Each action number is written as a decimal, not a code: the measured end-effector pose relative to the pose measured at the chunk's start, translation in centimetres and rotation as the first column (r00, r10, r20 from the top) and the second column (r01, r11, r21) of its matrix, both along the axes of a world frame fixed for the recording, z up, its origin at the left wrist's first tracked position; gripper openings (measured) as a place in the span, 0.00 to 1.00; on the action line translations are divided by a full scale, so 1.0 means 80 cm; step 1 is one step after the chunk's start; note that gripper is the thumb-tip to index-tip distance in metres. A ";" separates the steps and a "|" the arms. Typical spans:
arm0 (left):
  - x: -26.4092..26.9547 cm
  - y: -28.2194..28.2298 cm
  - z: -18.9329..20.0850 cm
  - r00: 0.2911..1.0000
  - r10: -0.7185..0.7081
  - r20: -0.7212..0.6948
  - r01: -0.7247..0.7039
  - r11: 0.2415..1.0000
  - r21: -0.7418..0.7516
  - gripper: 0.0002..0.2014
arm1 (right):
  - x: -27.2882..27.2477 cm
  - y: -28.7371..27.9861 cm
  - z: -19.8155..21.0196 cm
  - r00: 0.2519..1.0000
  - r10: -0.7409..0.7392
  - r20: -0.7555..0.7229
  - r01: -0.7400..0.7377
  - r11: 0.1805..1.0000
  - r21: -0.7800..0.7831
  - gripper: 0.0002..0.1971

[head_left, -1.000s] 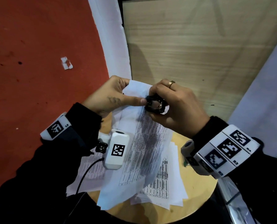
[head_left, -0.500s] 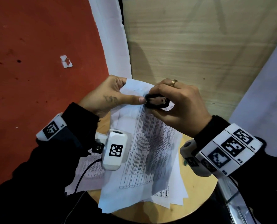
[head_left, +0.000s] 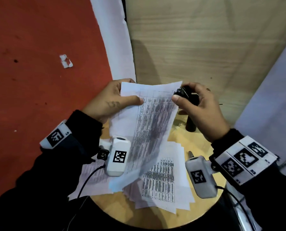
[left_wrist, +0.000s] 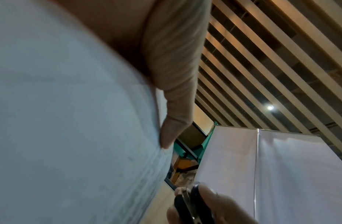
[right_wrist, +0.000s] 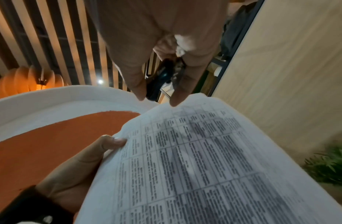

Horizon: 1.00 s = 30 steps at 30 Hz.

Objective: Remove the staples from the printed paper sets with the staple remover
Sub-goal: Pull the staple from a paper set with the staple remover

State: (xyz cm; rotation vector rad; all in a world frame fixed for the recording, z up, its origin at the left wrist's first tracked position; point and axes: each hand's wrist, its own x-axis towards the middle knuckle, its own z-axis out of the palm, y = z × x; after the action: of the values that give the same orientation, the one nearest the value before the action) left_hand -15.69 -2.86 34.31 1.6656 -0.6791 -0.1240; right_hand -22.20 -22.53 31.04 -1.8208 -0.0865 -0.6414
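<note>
A printed paper set [head_left: 149,124] with dense tables is lifted above the round wooden table [head_left: 204,142]. My left hand [head_left: 122,99] pinches its top left edge, thumb on the printed face [right_wrist: 185,159]. My right hand [head_left: 189,100] grips the black staple remover [head_left: 184,93] at the sheet's top right corner. In the right wrist view the staple remover [right_wrist: 162,75] sits between thumb and finger just beyond the paper's edge. The left wrist view shows the paper's back [left_wrist: 60,121] and the staple remover [left_wrist: 191,203] at the bottom. Whether a staple is in the jaws is not visible.
Several loose printed sheets [head_left: 162,180] lie spread on the table under the lifted set. A dark cylindrical object [head_left: 190,125] stands behind my right hand. Red floor [head_left: 30,80] lies to the left, a wood panel [head_left: 197,39] behind, a white screen [head_left: 272,100] to the right.
My right hand has moved right and away from the left thumb with the staple remover. The paper set's top edge has opened out flatter and wider between the hands.
</note>
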 end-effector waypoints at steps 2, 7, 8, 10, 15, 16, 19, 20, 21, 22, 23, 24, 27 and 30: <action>0.004 -0.003 -0.003 0.999 0.031 0.029 -0.031 0.999 -0.009 0.13 | 0.001 0.003 0.002 0.995 0.055 -0.079 -0.042 0.986 0.159 0.19; 0.001 -0.020 -0.010 0.998 0.027 0.059 -0.022 0.996 -0.082 0.13 | 0.001 0.034 0.001 0.988 0.104 -0.110 -0.069 0.956 0.285 0.17; -0.002 -0.023 -0.010 0.997 0.011 0.077 -0.004 0.996 -0.087 0.12 | 0.002 0.039 0.000 0.988 0.101 -0.119 -0.056 0.941 0.334 0.17; -0.006 -0.026 -0.012 0.990 0.006 0.138 0.005 0.997 -0.076 0.11 | 0.005 0.047 0.002 0.979 0.136 -0.153 -0.057 0.899 0.433 0.15; -0.007 -0.025 -0.021 0.961 0.088 0.262 -0.085 0.996 -0.025 0.08 | 0.007 0.048 0.014 0.935 0.245 -0.256 -0.058 0.819 0.570 0.13; -0.007 -0.024 -0.022 0.959 0.090 0.270 -0.086 0.996 -0.026 0.09 | 0.006 0.048 0.015 0.930 0.254 -0.266 -0.050 0.803 0.593 0.14; -0.008 -0.023 -0.022 0.965 0.059 0.256 -0.057 0.998 -0.015 0.16 | 0.004 0.049 0.019 0.920 0.274 -0.280 -0.043 0.780 0.625 0.16; -0.008 -0.022 -0.021 0.974 0.040 0.221 -0.035 0.999 -0.025 0.18 | 0.004 0.050 0.020 0.920 0.270 -0.283 -0.042 0.787 0.616 0.16; -0.008 -0.022 -0.019 0.985 0.015 0.174 -0.008 0.999 -0.044 0.19 | 0.003 0.049 0.021 0.921 0.263 -0.286 -0.043 0.801 0.597 0.15; -0.008 -0.022 -0.018 0.992 -0.010 0.127 0.018 0.998 -0.061 0.18 | 0.002 0.049 0.021 0.922 0.256 -0.291 -0.045 0.816 0.576 0.15; -0.008 -0.021 -0.017 0.995 -0.033 0.091 0.040 0.996 -0.074 0.16 | 0.001 0.048 0.022 0.921 0.253 -0.295 -0.049 0.829 0.558 0.16; -0.009 -0.020 -0.016 0.997 -0.050 0.067 0.055 0.995 -0.084 0.14 | 0.000 0.048 0.023 0.919 0.257 -0.298 -0.057 0.836 0.545 0.16; -0.008 -0.020 -0.015 0.998 -0.054 0.045 0.058 0.993 -0.099 0.12 | -0.002 0.045 0.029 0.910 0.278 -0.308 -0.080 0.846 0.528 0.17; -0.008 -0.024 -0.017 0.998 -0.024 0.052 0.028 0.995 -0.096 0.11 | 0.000 0.041 0.033 0.892 0.297 -0.341 -0.097 0.862 0.498 0.17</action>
State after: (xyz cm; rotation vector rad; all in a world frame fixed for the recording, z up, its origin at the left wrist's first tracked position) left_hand -16.34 -4.78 32.97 1.5716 -0.7341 -0.0667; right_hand -22.23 -19.27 33.69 -1.4079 0.1479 -0.0998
